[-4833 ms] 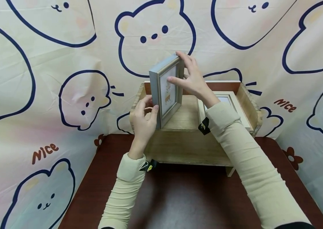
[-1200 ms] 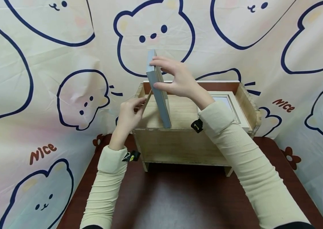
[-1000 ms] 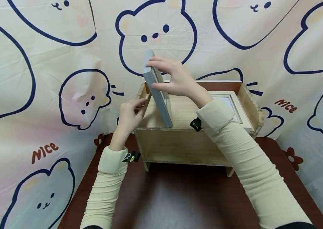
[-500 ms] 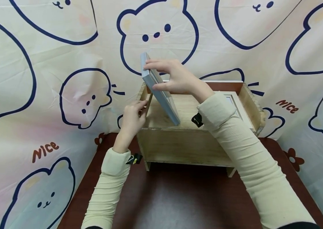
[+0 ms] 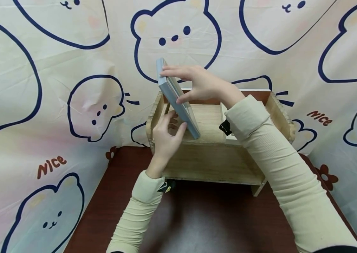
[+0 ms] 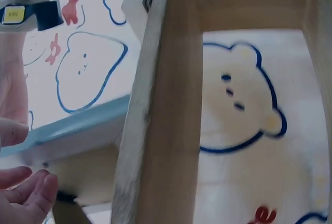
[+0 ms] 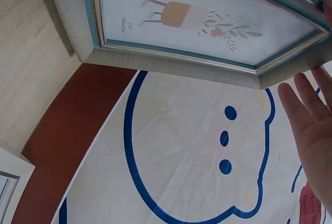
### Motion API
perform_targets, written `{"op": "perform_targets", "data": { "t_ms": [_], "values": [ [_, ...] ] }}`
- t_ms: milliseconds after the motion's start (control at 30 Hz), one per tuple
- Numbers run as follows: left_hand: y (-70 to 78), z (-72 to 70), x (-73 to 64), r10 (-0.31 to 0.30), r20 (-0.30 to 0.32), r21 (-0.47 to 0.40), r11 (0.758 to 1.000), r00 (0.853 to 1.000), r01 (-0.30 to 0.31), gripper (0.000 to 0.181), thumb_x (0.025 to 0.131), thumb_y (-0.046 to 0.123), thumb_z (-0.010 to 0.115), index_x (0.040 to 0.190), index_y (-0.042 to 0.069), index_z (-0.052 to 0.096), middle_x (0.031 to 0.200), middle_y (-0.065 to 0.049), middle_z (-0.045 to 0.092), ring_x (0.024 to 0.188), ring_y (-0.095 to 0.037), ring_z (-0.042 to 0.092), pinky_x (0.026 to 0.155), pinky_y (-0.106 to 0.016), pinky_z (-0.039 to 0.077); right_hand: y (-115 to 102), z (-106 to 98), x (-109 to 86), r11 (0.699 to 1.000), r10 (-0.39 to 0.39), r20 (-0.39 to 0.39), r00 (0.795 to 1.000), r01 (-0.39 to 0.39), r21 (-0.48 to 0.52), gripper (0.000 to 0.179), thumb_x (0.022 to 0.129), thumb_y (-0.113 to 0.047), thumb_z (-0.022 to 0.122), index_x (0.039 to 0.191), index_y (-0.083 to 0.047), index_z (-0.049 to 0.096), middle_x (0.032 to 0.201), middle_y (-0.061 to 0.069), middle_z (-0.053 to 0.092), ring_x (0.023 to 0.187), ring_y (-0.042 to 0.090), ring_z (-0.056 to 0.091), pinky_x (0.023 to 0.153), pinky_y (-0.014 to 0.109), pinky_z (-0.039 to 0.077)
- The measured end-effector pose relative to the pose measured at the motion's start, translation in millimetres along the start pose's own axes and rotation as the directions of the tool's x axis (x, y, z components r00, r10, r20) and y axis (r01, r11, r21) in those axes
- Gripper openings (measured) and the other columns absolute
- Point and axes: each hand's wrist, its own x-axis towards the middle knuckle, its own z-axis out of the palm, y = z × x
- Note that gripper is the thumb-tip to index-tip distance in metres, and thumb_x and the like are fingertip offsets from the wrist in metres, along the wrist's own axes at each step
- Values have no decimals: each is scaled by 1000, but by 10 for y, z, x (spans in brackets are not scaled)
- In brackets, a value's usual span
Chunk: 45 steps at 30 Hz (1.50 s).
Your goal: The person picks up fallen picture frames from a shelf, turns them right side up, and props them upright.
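Observation:
A blue-grey picture frame (image 5: 178, 102) leans far to the left, its lower edge on the top of a wooden shelf unit (image 5: 210, 123). My right hand (image 5: 203, 84) holds it high up, thumb on the near side and fingers over the upper edge. In the right wrist view, a chair-and-plant print shows in the frame (image 7: 181, 22), with several fingertips at its edge. My left hand (image 5: 166, 138) is at the frame's lower left, fingers loosely bent, thumb by the side edge; contact is unclear. A thin brown strip, apparently the frame's stand (image 5: 167, 108), shows behind.
A white frame (image 5: 229, 138) lies on the right of the shelf top, largely behind my right forearm. Raised side boards (image 5: 281, 117) bound that top. The unit stands on a dark red-brown table (image 5: 118, 189), against a printed cloth backdrop (image 5: 96, 66).
The picture frame has tipped from nearly upright to a steep leftward lean, its bottom shifting right. My left hand has left the stand and moved right, beside the frame's lower edge.

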Motion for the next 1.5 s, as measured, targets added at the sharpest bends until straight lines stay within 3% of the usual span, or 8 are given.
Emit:
{"op": "perform_targets", "data": {
  "t_ms": [200,367,433,567,700,1000,1267,1500],
  "values": [
    [79,105,12,-111,25,-111,987,993,113,35,80,-3,64,111,-14,53,84,-24,59,72,-32,60,60,-40,52,17,-5,3,1000,-18,-6,1000,18,7,72,73,-12,76,137,-10,42,146,6,30,131,16,30,102,30,34],
    [47,123,7,-97,24,-123,987,995,99,32,81,-2,65,108,-13,53,82,-22,60,70,-29,60,60,-35,52,23,-2,-2,1000,-13,-10,1000,13,-2,72,73,-13,76,137,-10,42,146,6,31,130,17,31,101,31,34],
    [-53,146,-13,-90,25,-129,987,996,92,33,81,0,66,109,-10,53,83,-19,60,71,-27,61,63,-32,52,21,1,-3,1000,-10,-14,1000,10,-11,72,73,-13,76,136,-10,42,145,5,31,130,17,31,101,31,34],
    [-55,136,-8,-93,35,-140,985,995,97,34,80,-4,65,110,-12,52,85,-22,59,74,-31,60,66,-36,52,8,11,4,1000,-1,-18,1000,1,-27,71,73,-13,76,136,-11,44,145,5,32,130,17,32,101,31,35],
    [-73,119,-1,-107,56,-163,980,993,115,36,79,-7,65,111,-14,50,87,-24,58,76,-34,60,68,-41,51,6,20,15,998,9,-29,1000,-11,-56,71,73,-15,77,135,-13,44,144,4,33,129,17,33,101,32,35],
    [-129,31,58,-140,125,-160,974,982,159,34,81,-5,63,112,-11,51,86,-21,60,77,-28,61,70,-33,53,3,40,47,992,60,-42,997,-64,-107,71,75,-22,75,137,-13,42,145,7,32,132,21,29,104,37,29],
    [-184,-38,71,-155,152,-167,969,976,180,33,81,-6,62,112,-11,51,89,-21,60,79,-28,62,71,-33,52,40,87,92,991,41,-50,998,-47,-125,72,76,-25,74,138,-11,40,145,9,32,134,21,25,107,36,23],
    [-184,-12,72,-168,165,-187,962,972,198,34,82,-5,62,114,-12,50,90,-22,60,80,-28,61,73,-32,52,185,78,95,992,56,-95,994,-66,-106,87,69,-34,79,141,-13,35,147,10,22,133,23,21,106,39,25]
  ]
}}
